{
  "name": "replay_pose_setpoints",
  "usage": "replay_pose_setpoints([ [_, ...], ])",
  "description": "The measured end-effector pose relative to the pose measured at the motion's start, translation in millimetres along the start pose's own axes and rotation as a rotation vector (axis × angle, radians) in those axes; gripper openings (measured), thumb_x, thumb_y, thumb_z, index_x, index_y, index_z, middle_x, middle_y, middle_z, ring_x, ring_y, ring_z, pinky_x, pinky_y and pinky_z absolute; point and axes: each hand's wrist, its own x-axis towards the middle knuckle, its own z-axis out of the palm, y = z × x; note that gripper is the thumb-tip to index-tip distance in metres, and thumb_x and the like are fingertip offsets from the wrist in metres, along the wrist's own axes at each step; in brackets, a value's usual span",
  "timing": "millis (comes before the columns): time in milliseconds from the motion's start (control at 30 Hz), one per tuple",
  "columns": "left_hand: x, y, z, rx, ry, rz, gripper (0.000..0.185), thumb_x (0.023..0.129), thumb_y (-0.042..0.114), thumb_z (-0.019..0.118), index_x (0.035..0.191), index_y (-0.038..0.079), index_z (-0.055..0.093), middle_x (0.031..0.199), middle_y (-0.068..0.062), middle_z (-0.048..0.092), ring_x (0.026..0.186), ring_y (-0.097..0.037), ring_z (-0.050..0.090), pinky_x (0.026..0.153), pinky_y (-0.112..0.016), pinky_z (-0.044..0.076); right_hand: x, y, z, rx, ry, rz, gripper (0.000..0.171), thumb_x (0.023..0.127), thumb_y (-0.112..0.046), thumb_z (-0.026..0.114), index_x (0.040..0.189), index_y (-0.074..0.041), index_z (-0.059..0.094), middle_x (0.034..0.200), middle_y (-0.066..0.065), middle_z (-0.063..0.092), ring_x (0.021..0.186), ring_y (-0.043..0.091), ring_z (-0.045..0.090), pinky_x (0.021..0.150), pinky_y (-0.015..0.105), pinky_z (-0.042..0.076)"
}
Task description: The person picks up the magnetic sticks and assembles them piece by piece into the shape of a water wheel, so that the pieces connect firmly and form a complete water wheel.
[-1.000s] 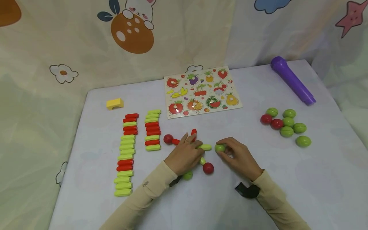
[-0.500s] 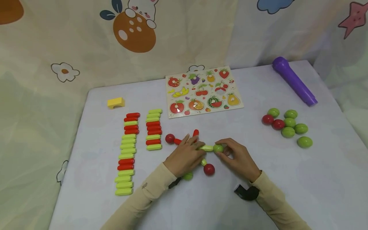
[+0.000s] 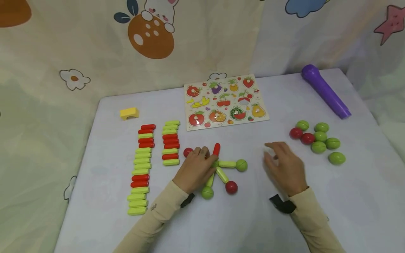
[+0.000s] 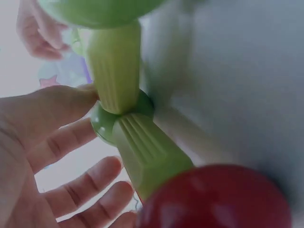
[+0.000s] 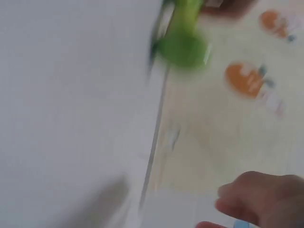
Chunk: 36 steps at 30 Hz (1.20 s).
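My left hand (image 3: 196,168) pinches the star of rods and balls (image 3: 221,172) at its green hub (image 4: 105,124), thumb and forefinger against it, other fingers spread. The star lies near the middle of the bench (image 3: 246,221). Its right rod ends in a green ball (image 3: 242,165), the near-right one in a red ball (image 3: 231,187), the near one in another green ball (image 3: 207,192); a red rod (image 3: 216,149) points to the far side.

My right hand (image 3: 286,168) hangs to the right of the star, thumb and fingers parted.

Two rows of red and green rods (image 3: 142,161) lie to the left, a cluster of red and green balls (image 3: 320,136) to the right, and a fruit puzzle board (image 3: 226,94) at the far side.
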Motion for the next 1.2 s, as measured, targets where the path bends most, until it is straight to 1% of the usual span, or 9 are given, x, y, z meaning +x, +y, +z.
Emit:
replay_pose_setpoints([
  [67,-0.7,-0.4,0.4,0.016,0.01,-0.02,0.035,0.083,0.033,0.074,0.115,0.02,0.066,0.092,-0.003,0.058,0.081,-0.016,0.049,0.068,-0.027,0.043,3.7,15.5,-17.6,-0.16,0.101,0.067,0.029,0.084,-0.012,0.067,0.111,-0.003,0.064,0.103,0.019,0.062,0.055,0.028,0.056,0.041,0.041,0.041],
  [133,-1.3,-0.3,0.5,0.031,0.019,-0.031,0.035,0.083,0.034,0.075,0.114,0.02,0.067,0.088,-0.002,0.059,0.078,-0.016,0.049,0.066,-0.027,0.042,5.5,30.1,-34.5,-0.252,0.134,0.168,0.031,0.084,-0.014,0.065,0.111,0.0,0.063,0.105,0.026,0.059,0.049,0.038,0.051,0.036,0.047,0.035],
  [267,-2.3,0.7,0.2,0.083,0.023,-0.042,0.033,0.084,0.036,0.074,0.112,0.02,0.067,0.086,-0.002,0.064,0.077,-0.017,0.054,0.068,-0.029,0.044,2.6,50.8,-55.3,-0.308,0.071,0.33,0.035,0.084,-0.015,0.064,0.113,0.004,0.061,0.109,0.036,0.055,0.053,0.054,0.051,0.036,0.056,0.033],
  [433,-1.9,2.6,-1.4,0.119,-0.001,-0.047,0.032,0.084,0.036,0.073,0.111,0.019,0.068,0.087,-0.003,0.068,0.076,-0.017,0.059,0.069,-0.03,0.046,-0.5,61.3,-59.8,-0.303,-0.042,0.405,0.037,0.086,-0.016,0.062,0.115,0.006,0.058,0.11,0.038,0.054,0.066,0.058,0.054,0.04,0.059,0.037],
  [567,-0.6,3.8,-5.2,0.109,-0.024,-0.027,0.029,0.084,0.031,0.074,0.11,0.02,0.07,0.084,-0.002,0.068,0.073,-0.016,0.057,0.067,-0.027,0.045,-0.8,60.0,-58.4,-0.304,-0.113,0.415,0.038,0.086,-0.016,0.063,0.117,0.005,0.056,0.106,0.037,0.053,0.064,0.053,0.054,0.039,0.055,0.037],
  [767,2.2,8.2,-12.2,0.039,-0.071,0.027,0.023,0.084,0.026,0.074,0.106,0.019,0.071,0.077,0.0,0.067,0.07,-0.015,0.053,0.067,-0.026,0.047,-4.1,52.0,-54.2,-0.288,-0.175,0.402,0.037,0.084,-0.019,0.064,0.114,0.001,0.055,0.098,0.032,0.054,0.054,0.036,0.05,0.035,0.042,0.032],
  [1000,8.1,15.0,-12.6,0.106,-0.114,0.123,0.027,0.082,0.024,0.077,0.108,0.021,0.07,0.087,-0.004,0.07,0.073,-0.017,0.055,0.068,-0.027,0.048,-7.5,34.7,-40.6,-0.197,-0.179,0.284,0.033,0.082,-0.019,0.068,0.109,-0.002,0.059,0.1,0.026,0.06,0.066,0.034,0.057,0.044,0.047,0.041],
  [1133,8.6,15.2,-13.2,0.131,-0.12,0.137,0.028,0.081,0.023,0.077,0.108,0.021,0.069,0.092,-0.005,0.07,0.074,-0.018,0.057,0.069,-0.028,0.049,-6.7,25.6,-33.2,-0.17,-0.181,0.249,0.033,0.081,-0.019,0.07,0.108,-0.004,0.059,0.096,0.022,0.061,0.067,0.032,0.058,0.047,0.048,0.043],
  [1200,9.4,14.0,-13.6,0.12,-0.129,0.135,0.031,0.083,0.023,0.074,0.113,0.02,0.067,0.092,-0.005,0.069,0.075,-0.017,0.057,0.069,-0.029,0.049,-6.1,22.5,-31.0,-0.164,-0.183,0.242,0.033,0.081,-0.019,0.07,0.108,-0.004,0.059,0.095,0.021,0.062,0.068,0.033,0.059,0.048,0.048,0.044],
])
